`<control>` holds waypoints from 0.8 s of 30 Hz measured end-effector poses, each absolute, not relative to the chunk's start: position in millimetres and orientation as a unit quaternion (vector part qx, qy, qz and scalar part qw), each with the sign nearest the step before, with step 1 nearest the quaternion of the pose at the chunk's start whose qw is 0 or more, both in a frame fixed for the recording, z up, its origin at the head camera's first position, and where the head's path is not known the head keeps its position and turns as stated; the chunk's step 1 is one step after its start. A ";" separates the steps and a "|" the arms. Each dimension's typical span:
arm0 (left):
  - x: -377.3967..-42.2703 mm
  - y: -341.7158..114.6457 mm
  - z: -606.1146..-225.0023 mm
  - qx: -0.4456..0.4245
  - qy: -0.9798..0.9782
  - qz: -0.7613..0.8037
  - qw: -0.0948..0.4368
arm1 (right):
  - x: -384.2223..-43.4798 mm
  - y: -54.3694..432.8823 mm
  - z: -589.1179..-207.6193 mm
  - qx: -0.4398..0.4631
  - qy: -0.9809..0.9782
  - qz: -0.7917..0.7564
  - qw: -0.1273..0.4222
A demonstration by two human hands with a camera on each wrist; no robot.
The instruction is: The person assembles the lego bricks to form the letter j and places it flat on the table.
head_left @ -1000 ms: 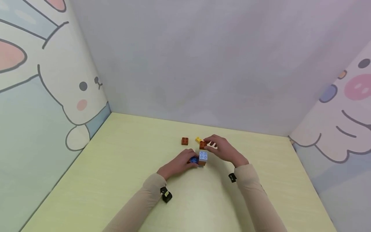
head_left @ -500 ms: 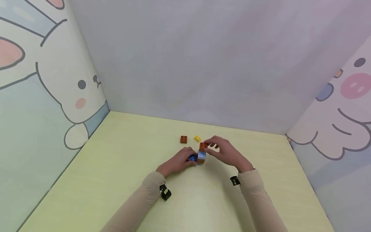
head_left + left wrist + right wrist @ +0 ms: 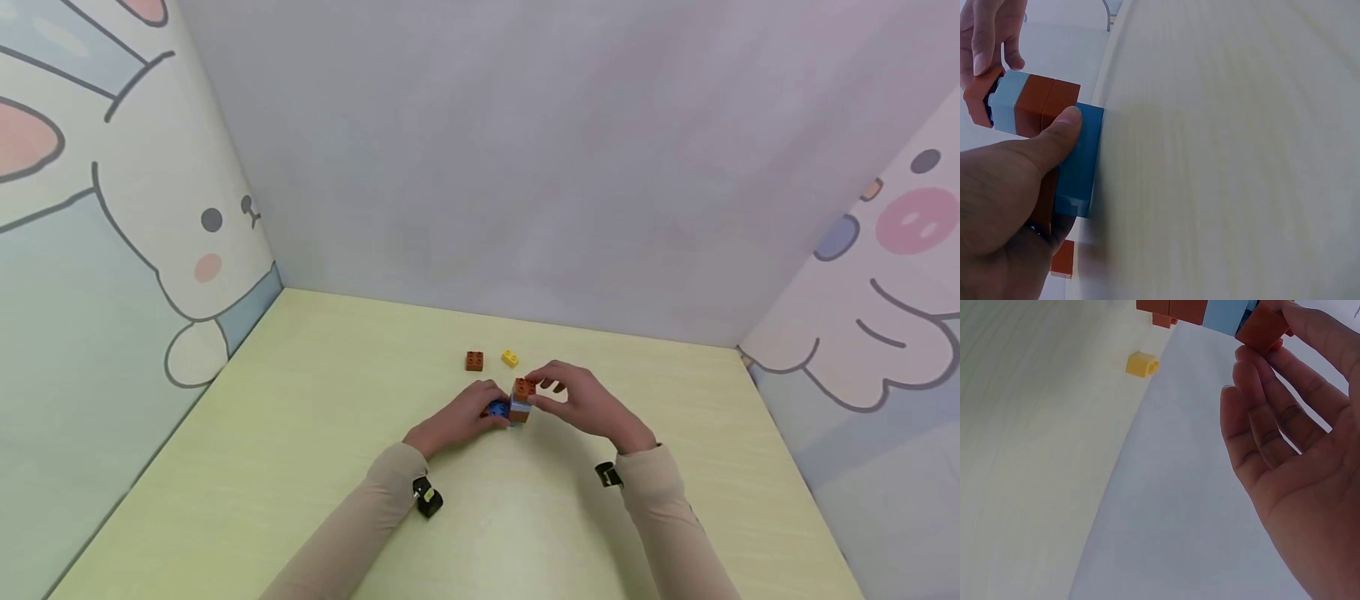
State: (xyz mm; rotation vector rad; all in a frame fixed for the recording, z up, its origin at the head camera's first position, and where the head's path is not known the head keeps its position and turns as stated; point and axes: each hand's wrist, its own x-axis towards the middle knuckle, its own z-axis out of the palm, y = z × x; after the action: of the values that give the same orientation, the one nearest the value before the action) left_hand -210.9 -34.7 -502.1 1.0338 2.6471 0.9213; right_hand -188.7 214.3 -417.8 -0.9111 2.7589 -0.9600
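A short tower of toy building blocks stands on the table, built on a flat blue block (image 3: 1082,159). Two orange-brown blocks (image 3: 1044,103) and a light blue block (image 3: 1010,94) make up its stack. My left hand (image 3: 461,419) grips the lower part, thumb pressed along its near side; a blue studded block (image 3: 497,408) shows between the fingers. Above, my right hand (image 3: 588,404) pinches an orange-brown block (image 3: 524,388) between thumb and fingertips. That block sits slightly tilted at the light blue block's studs, a dark gap showing along one edge in the left wrist view.
Behind the hands, a loose orange-brown block (image 3: 474,361) and a small yellow block (image 3: 510,357) lie on the pale yellow table (image 3: 360,358). A plain back wall (image 3: 480,167) and cartoon-printed side walls enclose the table.
My right hand has brought the orange-brown block toward me and down onto the top of the tower. The left hand keeps its grip on the base.
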 end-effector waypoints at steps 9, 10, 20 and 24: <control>-210.0 -35.0 -500.9 0.340 0.883 0.314 0.078 | -189.0 210.3 -417.3 -0.303 0.903 -0.302 0.039; -209.9 -35.2 -500.8 0.340 0.883 0.314 0.078 | -189.2 209.7 -416.8 -0.305 0.903 -0.299 0.037; -211.0 -36.1 -500.3 0.333 0.883 0.320 0.084 | -190.0 207.1 -412.7 -0.293 0.907 -0.299 0.046; -210.5 -35.0 -500.4 0.330 0.884 0.319 0.088 | -189.6 207.2 -413.0 -0.293 0.909 -0.292 0.045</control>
State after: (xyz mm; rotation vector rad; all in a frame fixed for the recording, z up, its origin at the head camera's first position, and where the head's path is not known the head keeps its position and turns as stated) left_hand -210.5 -35.0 -500.4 0.9838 2.6318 0.9484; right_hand -189.6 207.2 -413.0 -0.8939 2.7780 -0.8915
